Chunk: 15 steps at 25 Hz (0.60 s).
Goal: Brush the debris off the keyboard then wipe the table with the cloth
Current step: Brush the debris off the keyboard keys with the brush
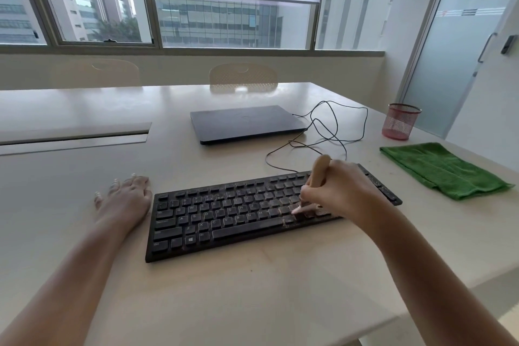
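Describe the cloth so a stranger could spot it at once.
Start at the black keyboard in the middle of the pale table. Look to its right, near the table's edge: the cloth lies flat there, before a pink mesh cup. It alone is green and soft.

Around the one black keyboard (252,213), which is lying on the single pale table (84,177), things are counting out as follows: one brush (318,171) standing over its right keys, two hands, the left hand (125,199) just left of it and the right hand (337,191) above it, one green cloth (443,170) to its right, one pink mesh cup (400,121) beyond that, one closed laptop (247,123) behind it, and two chairs (243,77) farther back.
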Available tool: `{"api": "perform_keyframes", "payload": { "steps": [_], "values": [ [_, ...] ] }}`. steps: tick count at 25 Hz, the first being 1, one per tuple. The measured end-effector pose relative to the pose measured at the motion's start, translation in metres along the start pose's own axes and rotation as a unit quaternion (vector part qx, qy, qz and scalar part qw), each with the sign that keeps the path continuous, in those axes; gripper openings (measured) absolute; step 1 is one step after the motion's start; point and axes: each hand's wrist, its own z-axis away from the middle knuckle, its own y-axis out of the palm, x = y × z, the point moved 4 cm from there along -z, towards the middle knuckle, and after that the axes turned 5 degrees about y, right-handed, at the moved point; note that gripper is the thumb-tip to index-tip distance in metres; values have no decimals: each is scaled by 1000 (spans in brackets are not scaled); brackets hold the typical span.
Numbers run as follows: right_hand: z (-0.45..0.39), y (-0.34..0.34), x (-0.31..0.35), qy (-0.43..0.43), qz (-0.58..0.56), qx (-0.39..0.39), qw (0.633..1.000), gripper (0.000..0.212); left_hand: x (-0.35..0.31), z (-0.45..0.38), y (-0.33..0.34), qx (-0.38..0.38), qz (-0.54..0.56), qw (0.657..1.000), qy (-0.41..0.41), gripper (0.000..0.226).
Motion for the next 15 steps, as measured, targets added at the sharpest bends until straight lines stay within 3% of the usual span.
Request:
{"api": "perform_keyframes", "payload": {
  "steps": [4,6,9,12,15],
  "values": [
    [22,22,36,-93,-89,76,989,15,1,1,-1,3,3,1000,3,44],
    [18,19,26,-62,-59,76,993,15,1,1,-1,4,4,1000,4,44],
    [3,-4,-1,29,31,16,999,20,1,1,-1,4,8,1000,0,44],
    [12,2,10,2,-73,47,996,16,1,0,-1,7,5,1000,1,44],
    [18,15,10,-22,-48,79,996,16,1,0,0,10,0,1000,2,44]
  ]
}}
